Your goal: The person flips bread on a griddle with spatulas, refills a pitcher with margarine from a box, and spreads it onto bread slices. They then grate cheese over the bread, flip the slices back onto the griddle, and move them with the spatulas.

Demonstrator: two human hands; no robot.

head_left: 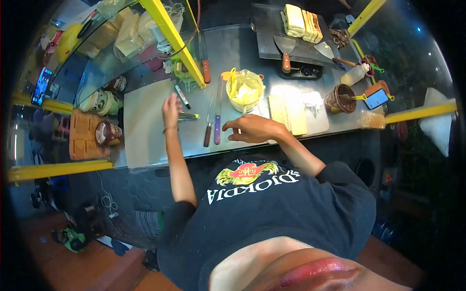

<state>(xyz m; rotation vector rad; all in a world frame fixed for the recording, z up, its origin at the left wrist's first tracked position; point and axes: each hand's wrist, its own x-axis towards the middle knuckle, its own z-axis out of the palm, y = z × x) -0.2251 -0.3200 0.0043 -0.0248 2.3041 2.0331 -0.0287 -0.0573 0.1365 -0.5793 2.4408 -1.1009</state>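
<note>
My left hand (pixel 171 112) hovers at the right edge of a sheet of brown paper (pixel 145 121), slightly blurred, fingers loosely extended and seemingly holding nothing. Close by lie a marker (pixel 182 97) and a green-yellow cutter-like tool (pixel 189 116). My right hand (pixel 255 128) is over the counter's front, fingers apart and half bent, with nothing visible in them. Left of it are a purple-handled knife (pixel 217 128) and a brown-handled knife (pixel 208 135). Just beyond stands a tub of pale yellow spread (pixel 245 92). To its right, pale bread slices (pixel 286 114) rest on a white board (pixel 318 111).
A brown tub (pixel 341 99), a squeeze bottle (pixel 354 75) and a phone (pixel 376 99) stand at right. Behind, a griddle (pixel 267 41) carries stacked bread (pixel 302 24) and a scraper (pixel 284 51). Yellow frame posts (pixel 174 43) rise around the counter. More tubs (pixel 108 133) are at left.
</note>
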